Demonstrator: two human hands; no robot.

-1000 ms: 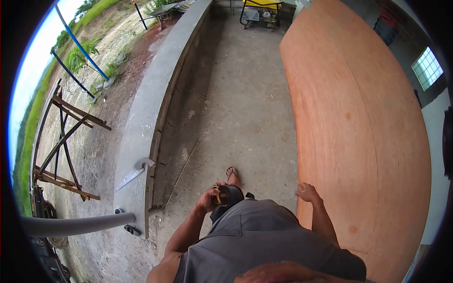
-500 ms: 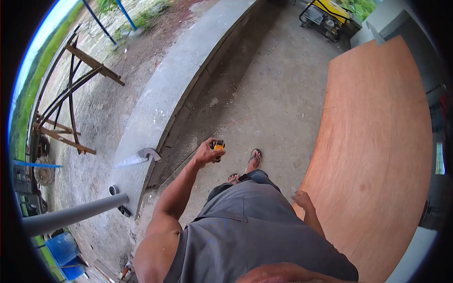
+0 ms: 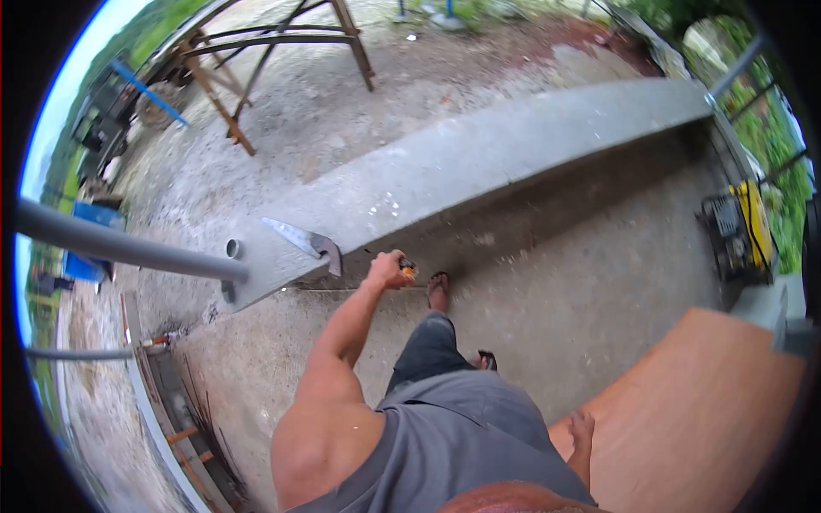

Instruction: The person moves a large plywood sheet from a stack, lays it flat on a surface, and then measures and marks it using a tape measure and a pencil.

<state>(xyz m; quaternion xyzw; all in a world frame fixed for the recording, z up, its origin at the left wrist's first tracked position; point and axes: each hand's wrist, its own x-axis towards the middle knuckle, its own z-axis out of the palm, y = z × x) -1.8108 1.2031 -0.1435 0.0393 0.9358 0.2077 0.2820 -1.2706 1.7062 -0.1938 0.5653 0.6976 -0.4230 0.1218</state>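
My left hand (image 3: 387, 268) is wrapped round a small yellow and black tape measure (image 3: 409, 271), held out in front of me above the floor near the ledge. Just left of that hand, a handsaw (image 3: 291, 234) with a dark handle lies on the grey concrete ledge (image 3: 479, 162). Down at my side, my right hand (image 3: 581, 427) hangs with nothing in it and its fingers loosely apart. It overlaps the near edge of a large reddish-brown plywood sheet (image 3: 693, 402) in this view.
A grey post (image 3: 128, 244) rises by the ledge's left end, near a short pipe piece (image 3: 233, 248). Beyond the ledge stands a wooden trestle (image 3: 278, 38). To the right is a yellow-framed generator (image 3: 740, 227) on the concrete floor (image 3: 547, 291).
My body and view have turned left, toward the ledge and saw. My feet have stepped, and the plywood has shifted to the lower right. The tape measure stays in my left hand.
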